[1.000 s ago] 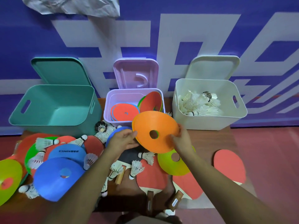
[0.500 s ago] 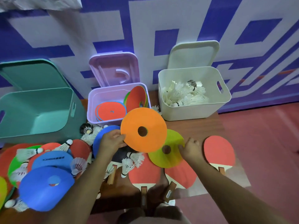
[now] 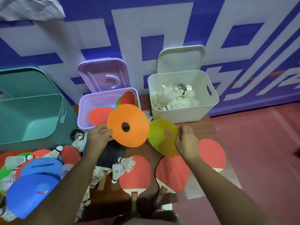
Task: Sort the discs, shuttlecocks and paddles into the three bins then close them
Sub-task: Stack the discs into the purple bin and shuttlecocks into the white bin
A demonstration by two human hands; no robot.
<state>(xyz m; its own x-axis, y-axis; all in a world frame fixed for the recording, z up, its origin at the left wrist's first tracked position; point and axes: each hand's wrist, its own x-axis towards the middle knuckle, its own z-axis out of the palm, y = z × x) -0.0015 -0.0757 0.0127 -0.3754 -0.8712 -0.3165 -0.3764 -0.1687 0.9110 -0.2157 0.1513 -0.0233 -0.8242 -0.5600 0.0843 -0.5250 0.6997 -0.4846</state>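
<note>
Discs in both hands, one each. Left hand (image 3: 99, 137) pinches the orange disc (image 3: 138, 120) by its left rim, thumb on the near face, other fingers behind. The disc is raised and tilted toward me, just in front of the lilac bin (image 3: 84, 109) at the back edge of the tabletop (image 3: 203, 127). Reason, as I judge it: that bin already holds discs, and a rim grip lets this one slide in edge first.

Right hand (image 3: 186, 142) is curled on the right rim of the yellow disc (image 3: 159, 132), which is tipped up over the paddles (image 3: 134, 172) near the tabletop's middle. It looks like a pinch; thumb hidden.

Both forearms reach forward, hands well apart, the two discs overlapping in view between them.

Shuttlecocks (image 3: 175, 98) sit in the white bin (image 3: 181, 117) at the back right corner. The green bin (image 3: 32, 127) at back left shows nothing inside. All three lids stand open. Judgement: sorting is partway done and no paddles are binned.
</note>
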